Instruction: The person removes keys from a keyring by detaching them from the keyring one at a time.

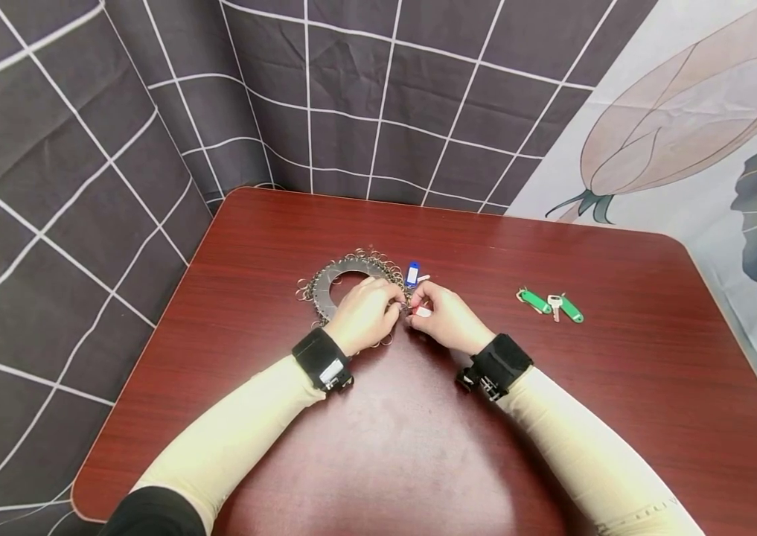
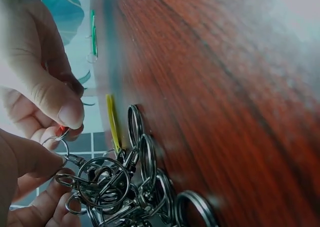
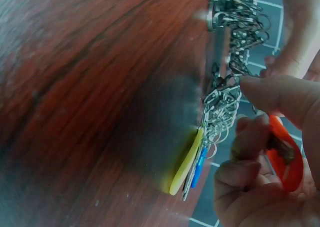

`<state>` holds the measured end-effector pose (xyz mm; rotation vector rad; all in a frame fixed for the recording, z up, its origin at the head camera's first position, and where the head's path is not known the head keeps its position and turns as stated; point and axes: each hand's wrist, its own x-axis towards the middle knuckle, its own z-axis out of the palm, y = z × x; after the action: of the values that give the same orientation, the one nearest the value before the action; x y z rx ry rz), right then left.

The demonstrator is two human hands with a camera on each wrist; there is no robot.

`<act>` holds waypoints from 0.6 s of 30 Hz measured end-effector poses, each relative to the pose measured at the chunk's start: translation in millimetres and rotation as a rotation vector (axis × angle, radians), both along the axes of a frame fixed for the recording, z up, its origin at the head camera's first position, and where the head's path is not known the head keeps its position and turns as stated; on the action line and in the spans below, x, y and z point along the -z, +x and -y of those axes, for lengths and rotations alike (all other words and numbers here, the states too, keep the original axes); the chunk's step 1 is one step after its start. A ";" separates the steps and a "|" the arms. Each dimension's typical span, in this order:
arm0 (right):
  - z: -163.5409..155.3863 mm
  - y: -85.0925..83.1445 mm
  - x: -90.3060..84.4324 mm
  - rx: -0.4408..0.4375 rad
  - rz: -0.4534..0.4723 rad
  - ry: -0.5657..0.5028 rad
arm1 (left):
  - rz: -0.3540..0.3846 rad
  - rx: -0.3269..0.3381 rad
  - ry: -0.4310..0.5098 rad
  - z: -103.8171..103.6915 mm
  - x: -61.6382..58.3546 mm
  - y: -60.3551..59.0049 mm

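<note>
A flat grey metal ring [image 1: 321, 295], edged with many small split rings and clasps, lies on the table. My left hand [image 1: 368, 311] reaches over its right side and pinches a split ring [image 2: 64, 147] between thumb and finger. My right hand [image 1: 446, 320] holds a red key tag [image 3: 286, 162] with a white label, a brass-coloured piece showing against it. In the left wrist view both hands' fingertips meet around the small split ring, close beside the clustered clasps [image 2: 102, 182]. A blue key tag [image 1: 413, 274] and a yellow tag [image 3: 187, 162] hang from the cluster's edge.
To the right on the reddish-brown table [image 1: 619, 372] lie two green key tags [image 1: 535, 301] with a silver key [image 1: 555, 307] between them. Dark gridded cloth [image 1: 351, 97] stands behind and left of the table, a flower-patterned sheet [image 1: 673, 134] at the back right.
</note>
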<state>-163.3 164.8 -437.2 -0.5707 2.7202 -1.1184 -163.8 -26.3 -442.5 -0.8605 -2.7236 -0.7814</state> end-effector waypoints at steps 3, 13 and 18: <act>1.1 1.8 1.1 0.004 -0.047 0.025 | 0.019 -0.007 0.023 -0.3 0.3 -0.3; 4.9 5.3 -1.0 -0.051 -0.152 0.059 | 0.050 -0.031 0.112 2.1 -1.9 -1.0; 4.6 6.7 0.0 -0.062 -0.155 0.060 | 0.083 -0.036 0.131 3.4 -0.1 -0.7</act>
<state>-156.6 160.2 -437.1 -0.7574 2.8330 -1.0134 -164.5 -29.7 -442.4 -0.7658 -2.7137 -0.9968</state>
